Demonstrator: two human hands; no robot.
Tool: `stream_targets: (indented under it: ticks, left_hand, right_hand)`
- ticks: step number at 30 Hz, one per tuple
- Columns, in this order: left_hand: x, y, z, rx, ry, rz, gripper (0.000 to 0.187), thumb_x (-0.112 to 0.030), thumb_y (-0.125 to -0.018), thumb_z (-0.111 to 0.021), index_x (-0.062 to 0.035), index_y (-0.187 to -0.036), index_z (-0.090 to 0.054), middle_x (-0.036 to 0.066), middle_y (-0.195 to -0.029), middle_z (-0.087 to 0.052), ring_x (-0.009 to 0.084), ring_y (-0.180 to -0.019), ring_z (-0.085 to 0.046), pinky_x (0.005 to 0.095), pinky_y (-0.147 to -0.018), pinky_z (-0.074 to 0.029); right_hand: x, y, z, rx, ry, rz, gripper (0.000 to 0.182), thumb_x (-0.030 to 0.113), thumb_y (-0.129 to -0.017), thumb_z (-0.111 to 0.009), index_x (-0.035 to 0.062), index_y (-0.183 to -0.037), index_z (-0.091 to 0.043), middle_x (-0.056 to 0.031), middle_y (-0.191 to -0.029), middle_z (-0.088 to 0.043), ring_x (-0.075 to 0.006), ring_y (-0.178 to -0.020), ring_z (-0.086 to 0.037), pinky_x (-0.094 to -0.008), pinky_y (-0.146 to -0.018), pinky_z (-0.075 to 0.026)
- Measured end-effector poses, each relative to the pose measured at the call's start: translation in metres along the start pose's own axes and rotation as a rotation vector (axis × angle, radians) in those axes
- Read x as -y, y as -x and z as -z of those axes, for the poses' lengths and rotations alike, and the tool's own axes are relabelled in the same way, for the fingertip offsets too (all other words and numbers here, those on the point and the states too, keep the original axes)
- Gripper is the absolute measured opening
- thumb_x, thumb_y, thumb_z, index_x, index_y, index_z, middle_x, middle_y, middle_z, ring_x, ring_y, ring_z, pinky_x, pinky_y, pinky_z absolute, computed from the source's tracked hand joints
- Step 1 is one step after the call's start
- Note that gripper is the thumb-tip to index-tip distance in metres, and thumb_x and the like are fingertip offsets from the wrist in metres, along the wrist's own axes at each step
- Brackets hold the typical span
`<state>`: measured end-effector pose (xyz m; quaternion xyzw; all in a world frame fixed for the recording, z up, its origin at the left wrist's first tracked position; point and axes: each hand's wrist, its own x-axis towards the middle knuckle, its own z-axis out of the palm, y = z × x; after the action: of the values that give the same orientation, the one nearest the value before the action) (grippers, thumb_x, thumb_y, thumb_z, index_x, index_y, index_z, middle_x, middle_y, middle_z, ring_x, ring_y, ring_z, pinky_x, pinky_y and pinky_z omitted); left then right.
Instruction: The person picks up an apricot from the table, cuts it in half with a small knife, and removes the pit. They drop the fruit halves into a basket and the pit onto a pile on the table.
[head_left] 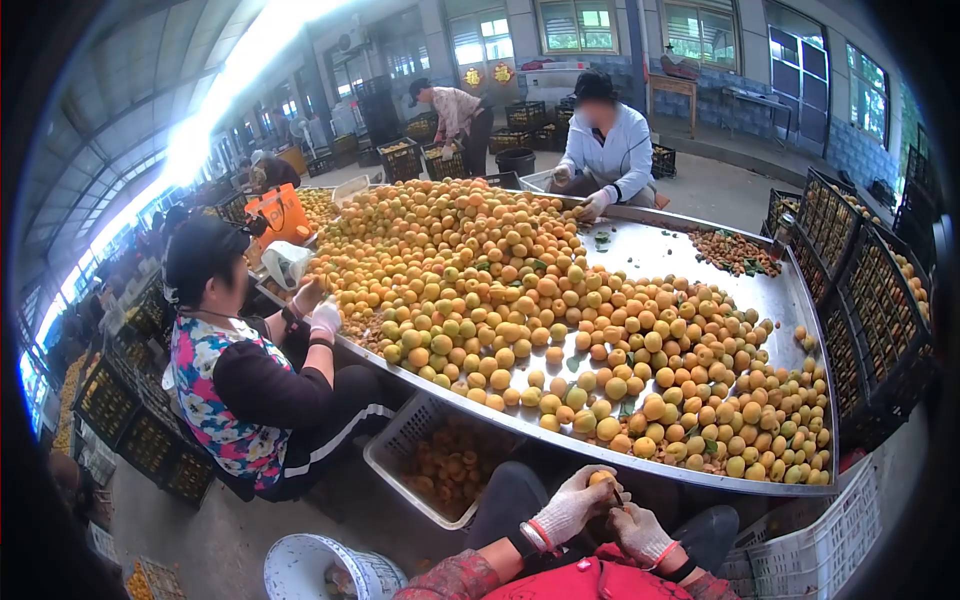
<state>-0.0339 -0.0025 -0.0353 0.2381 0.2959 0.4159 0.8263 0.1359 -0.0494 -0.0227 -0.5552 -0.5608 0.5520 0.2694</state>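
My left hand [574, 506], in a white knit glove, is closed around an apricot [601, 479] above my lap. My right hand [641, 533], gloved too, sits just beside it with its fingers bent together. Whatever those fingers hold is too small and dark to name. Ahead of both hands is the metal table [640, 248], piled with whole apricots [470, 270]. A white crate [400, 475] below the table edge, left of my knees, contains darker orange pieces of fruit.
A white bucket [300, 570] stands at lower left, a white crate [815, 535] at lower right. Black crates of fruit [880, 310] are stacked on the right. One co-worker [235, 370] sits at left, another [605, 150] across the table. Small brown bits [735, 252] lie on the table.
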Motion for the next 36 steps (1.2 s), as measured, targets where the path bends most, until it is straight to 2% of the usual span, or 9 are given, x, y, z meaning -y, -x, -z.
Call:
stream_targets:
  ticks: [4,7,14,16,19,20,24,31,36]
  left_hand:
    - [0.004,-0.008,0.004,-0.032,-0.079,-0.04,0.033,-0.013,-0.094,-0.06,-0.002,-0.123,-0.047,0.011,-0.11,-0.058,0.0245,-0.106,-0.062,0.0376,-0.095,-0.051]
    - [0.0,-0.009,0.004,-0.002,-0.065,-0.075,0.034,-0.012,-0.094,-0.06,-0.0014,-0.123,-0.047,0.011,-0.11,-0.058,0.0245,-0.106,-0.062,0.0374,-0.095,-0.051]
    - [-0.009,-0.001,0.002,-0.002,-0.012,-0.013,0.033,-0.012,-0.094,-0.059,-0.0023,-0.123,-0.047,0.011,-0.108,-0.058,0.0256,-0.105,-0.063,0.0372,-0.092,-0.052]
    - [-0.004,-0.004,0.005,-0.006,-0.005,0.0,0.033,-0.013,-0.094,-0.059,-0.003,-0.123,-0.047,0.011,-0.107,-0.059,0.0254,-0.104,-0.063,0.0373,-0.091,-0.052]
    - [-0.008,-0.007,-0.005,-0.031,0.023,-0.019,0.033,-0.017,-0.096,-0.058,-0.0046,-0.125,-0.048,0.009,-0.105,-0.059,0.0232,-0.1,-0.064,0.0369,-0.089,-0.053]
    - [-0.01,-0.008,-0.009,-0.027,0.017,-0.044,0.032,-0.017,-0.096,-0.057,-0.0049,-0.125,-0.048,0.009,-0.105,-0.059,0.0219,-0.099,-0.064,0.0353,-0.088,-0.053]
    - [0.001,-0.024,0.005,-0.061,-0.227,-0.13,0.032,-0.017,-0.097,-0.056,-0.0054,-0.126,-0.048,0.007,-0.104,-0.059,0.0181,-0.098,-0.062,0.03,-0.086,-0.052]
    - [-0.002,-0.016,0.004,-0.024,0.004,-0.062,0.028,-0.016,-0.097,-0.056,-0.0053,-0.122,-0.049,0.007,-0.104,-0.059,0.0192,-0.1,-0.062,0.032,-0.087,-0.051]
    - [-0.014,-0.006,-0.008,0.004,0.136,0.009,0.025,-0.015,-0.097,-0.056,-0.0045,-0.118,-0.05,0.009,-0.105,-0.059,0.0237,-0.103,-0.062,0.0359,-0.092,-0.051]
  right_hand:
    - [0.001,-0.003,0.001,0.002,0.036,-0.004,0.026,0.023,-0.095,-0.051,0.0003,-0.086,-0.059,-0.0072,-0.07,-0.059,-0.0165,-0.065,-0.055,-0.0337,-0.061,-0.045]
    - [-0.023,-0.014,-0.005,-0.1,0.022,0.116,0.026,0.023,-0.095,-0.05,0.0005,-0.085,-0.059,-0.0062,-0.07,-0.059,-0.0167,-0.064,-0.056,-0.0337,-0.061,-0.045]
    - [-0.008,-0.009,-0.004,0.046,-0.195,-0.096,0.026,0.023,-0.096,-0.049,0.0018,-0.086,-0.06,-0.0043,-0.069,-0.059,-0.0142,-0.063,-0.056,-0.0291,-0.058,-0.044]
    - [-0.01,-0.011,-0.006,0.042,-0.161,-0.066,0.025,0.023,-0.096,-0.048,0.0016,-0.088,-0.059,-0.0033,-0.065,-0.058,-0.0115,-0.054,-0.053,-0.0265,-0.05,-0.042]
    - [-0.014,-0.016,-0.008,-0.107,0.012,0.147,0.025,0.022,-0.096,-0.049,-0.0007,-0.091,-0.059,-0.0052,-0.07,-0.061,-0.0154,-0.059,-0.058,-0.0283,-0.054,-0.045]
    - [-0.01,-0.016,-0.008,-0.132,0.031,0.098,0.023,0.019,-0.095,-0.049,-0.0016,-0.095,-0.059,-0.0066,-0.075,-0.063,-0.0174,-0.066,-0.061,-0.0296,-0.06,-0.048]
    - [0.002,-0.019,-0.01,-0.213,0.081,0.298,0.02,0.017,-0.095,-0.05,0.0003,-0.102,-0.059,-0.0055,-0.081,-0.064,-0.0123,-0.072,-0.06,-0.0281,-0.066,-0.049]
    - [-0.029,-0.036,-0.009,-0.076,-0.144,0.152,0.017,0.015,-0.094,-0.051,0.003,-0.101,-0.061,-0.0017,-0.082,-0.062,-0.0084,-0.069,-0.056,-0.0233,-0.061,-0.045]
    - [0.008,-0.016,-0.007,-0.018,-0.27,0.012,0.02,0.018,-0.094,-0.051,0.0029,-0.092,-0.064,0.0005,-0.071,-0.059,-0.0081,-0.059,-0.053,-0.0228,-0.053,-0.041]
